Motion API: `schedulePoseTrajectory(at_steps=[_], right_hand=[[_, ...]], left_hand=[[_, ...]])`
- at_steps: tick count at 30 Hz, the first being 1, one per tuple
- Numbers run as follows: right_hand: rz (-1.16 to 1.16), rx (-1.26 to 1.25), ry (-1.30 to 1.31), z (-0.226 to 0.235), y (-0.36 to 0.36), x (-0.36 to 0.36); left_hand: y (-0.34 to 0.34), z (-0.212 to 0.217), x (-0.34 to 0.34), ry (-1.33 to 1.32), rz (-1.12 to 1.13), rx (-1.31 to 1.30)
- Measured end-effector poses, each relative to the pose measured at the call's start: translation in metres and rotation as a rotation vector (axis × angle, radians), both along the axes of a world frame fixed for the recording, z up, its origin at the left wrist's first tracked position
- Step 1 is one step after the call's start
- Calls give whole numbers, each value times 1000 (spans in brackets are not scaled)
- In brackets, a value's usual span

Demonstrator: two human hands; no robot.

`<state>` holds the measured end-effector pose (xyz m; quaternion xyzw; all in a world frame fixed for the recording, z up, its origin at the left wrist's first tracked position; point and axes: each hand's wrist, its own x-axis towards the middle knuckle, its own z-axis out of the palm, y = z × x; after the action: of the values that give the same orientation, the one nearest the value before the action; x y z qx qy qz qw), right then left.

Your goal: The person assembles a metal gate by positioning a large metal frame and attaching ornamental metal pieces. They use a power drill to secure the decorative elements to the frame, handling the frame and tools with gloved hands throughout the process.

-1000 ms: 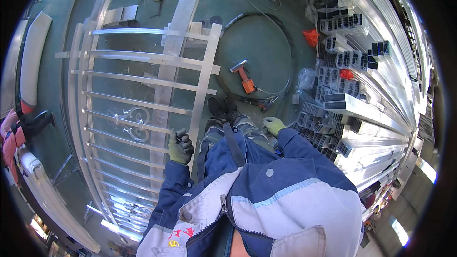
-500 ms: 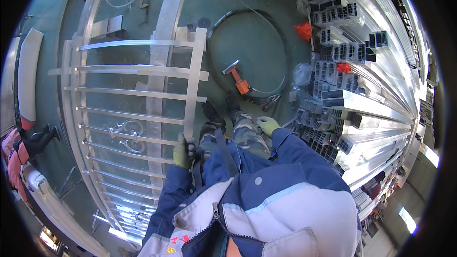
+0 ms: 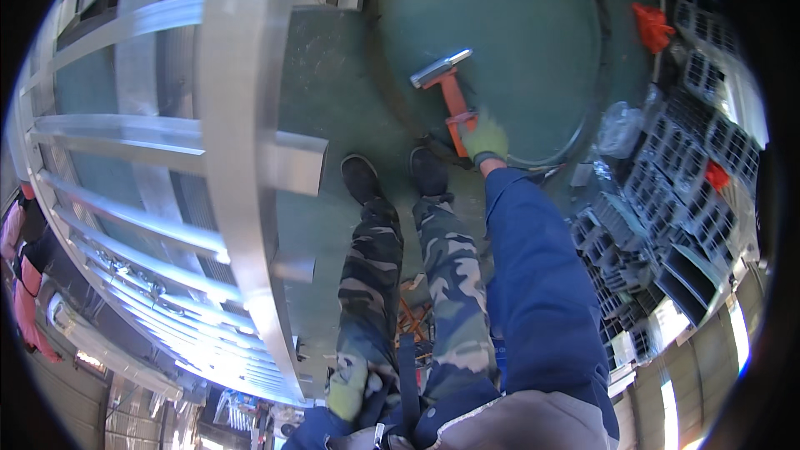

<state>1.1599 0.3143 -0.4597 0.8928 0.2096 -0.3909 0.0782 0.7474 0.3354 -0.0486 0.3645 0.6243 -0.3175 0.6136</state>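
Observation:
An orange air tool (image 3: 451, 98) with a silver cylindrical head lies on the green floor beyond my feet. My right hand (image 3: 487, 138), in a yellow-green glove, reaches out to the lower part of its handle and overlaps it. Motion smears those fingers, so their grip does not show. Close to my body, over my left thigh, my gloved left hand (image 3: 347, 387) is closed with its fingers curled. Whatever it may hold is hidden. To my left stands a silver metal railing frame (image 3: 242, 117) with parallel bars and scroll ornaments.
A dark hose (image 3: 602, 25) loops around the air tool. Stacked metal profiles (image 3: 667, 167), clear plastic wrap (image 3: 620, 129) and a red plastic bag (image 3: 652, 27) are on the right. The railing's bar ends jut toward my feet. A person in pink (image 3: 29, 292) is at the far left.
I have bent lower, and the view is closer to the floor. My right hand has moved from beside my thigh to the air tool. My left hand has left the railing's edge.

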Motion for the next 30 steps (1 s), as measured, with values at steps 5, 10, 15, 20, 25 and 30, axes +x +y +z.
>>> schedulePoseTrajectory(at_steps=[5,10,15,20,25,30], right_hand=[[138,81,-287,-83,76,-29],[5,-31,-184,-123,85,-21],[-19,227,-99,-82,29,20],[12,179,167,43,28,14],[106,434,249,157,-17,50],[149,451,154,365,73,26]], left_hand=[[19,-9,28,67,109,-76],[24,-9,41,60,177,-125],[-17,-11,12,-149,63,-187],[-10,-11,25,-99,163,-95],[-49,-28,29,23,395,-45],[-41,-5,42,59,522,22]])
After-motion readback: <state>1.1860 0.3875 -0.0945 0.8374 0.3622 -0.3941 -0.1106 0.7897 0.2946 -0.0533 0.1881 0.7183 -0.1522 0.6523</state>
